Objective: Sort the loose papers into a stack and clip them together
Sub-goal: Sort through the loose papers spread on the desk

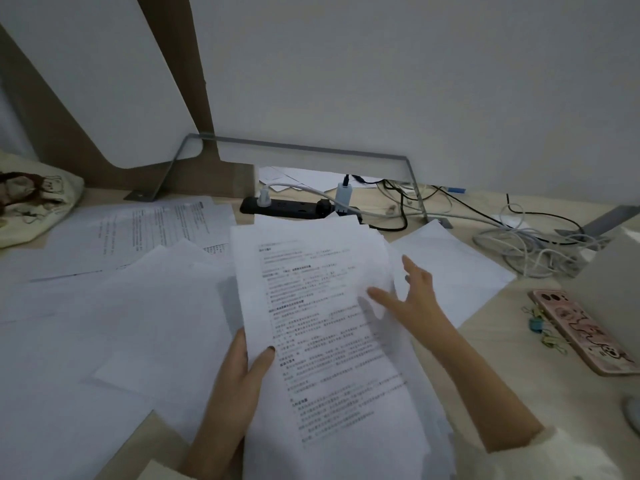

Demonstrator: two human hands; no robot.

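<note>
A stack of printed papers (329, 341) is held up over the desk in the middle of the view. My left hand (242, 368) grips its left edge, thumb on top. My right hand (412, 296) rests on the stack's right edge with its fingers spread, thumb on the top sheet. More loose papers (138, 306) lie scattered over the left of the desk, and one blank sheet (460, 271) lies to the right behind my right hand. Several small binder clips (540, 327), blue and yellow-green, lie on the desk at the right.
A pink-cased phone (585, 330) lies beside the clips. A black power strip (287, 207) with plugs and a tangle of cables (526, 244) fills the back right. A cloth bag (31, 199) sits at far left. A grey box (609, 282) stands at the right edge.
</note>
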